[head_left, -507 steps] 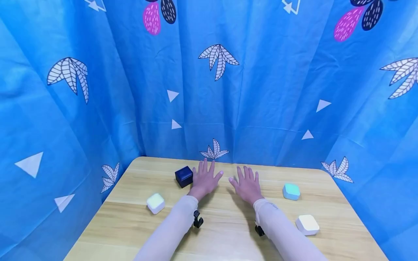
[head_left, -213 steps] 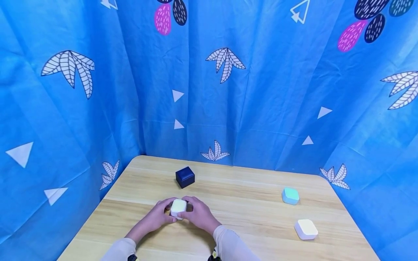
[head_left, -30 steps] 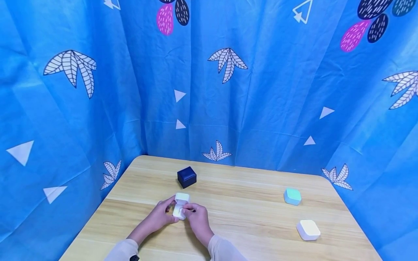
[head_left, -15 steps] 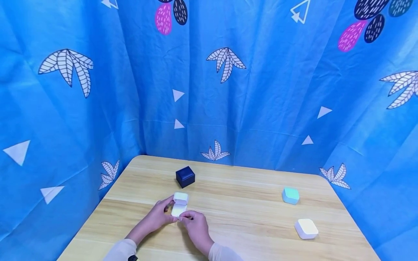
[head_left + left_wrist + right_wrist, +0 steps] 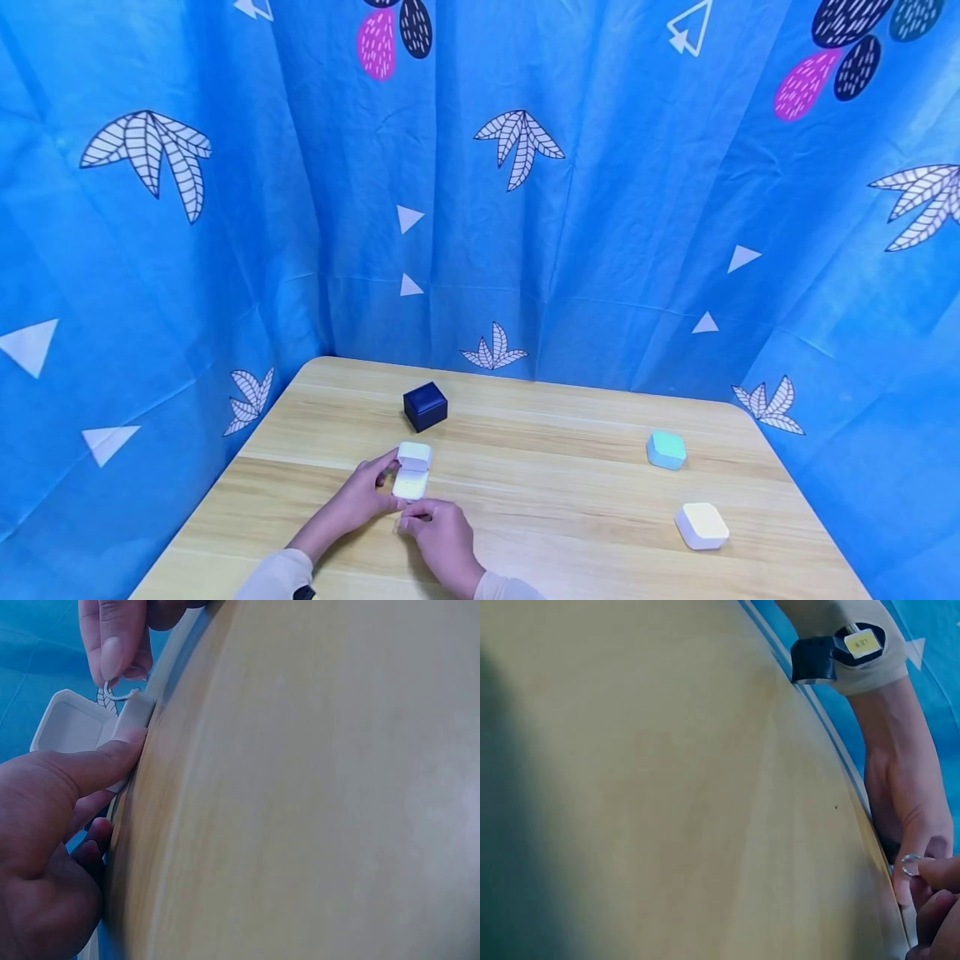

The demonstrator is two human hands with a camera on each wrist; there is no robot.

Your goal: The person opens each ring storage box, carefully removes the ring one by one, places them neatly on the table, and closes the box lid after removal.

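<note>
A small white ring box (image 5: 411, 483), its lid raised, is in the grip of my left hand (image 5: 352, 507). In the left wrist view that hand's thumb presses on the front of the box's base. My right hand (image 5: 446, 537) pinches a thin silver ring (image 5: 904, 865) between thumb and fingertips. The ring is just off the front edge of the box, on the near side. Seen from the left wrist, the right hand (image 5: 124, 634) is close above the box base, the ring hanging from its fingertips.
Behind the white box stands a dark blue box (image 5: 425, 407). Toward the right are a mint-green box (image 5: 667, 450) and a second white box (image 5: 702, 527), both closed. The wooden table (image 5: 570, 467) is bordered by a blue patterned curtain (image 5: 615, 208).
From flat on the table, the hands came to the white box, which was moved nearer and opened. Over the last second the right hand drew the ring out of it toward me.
</note>
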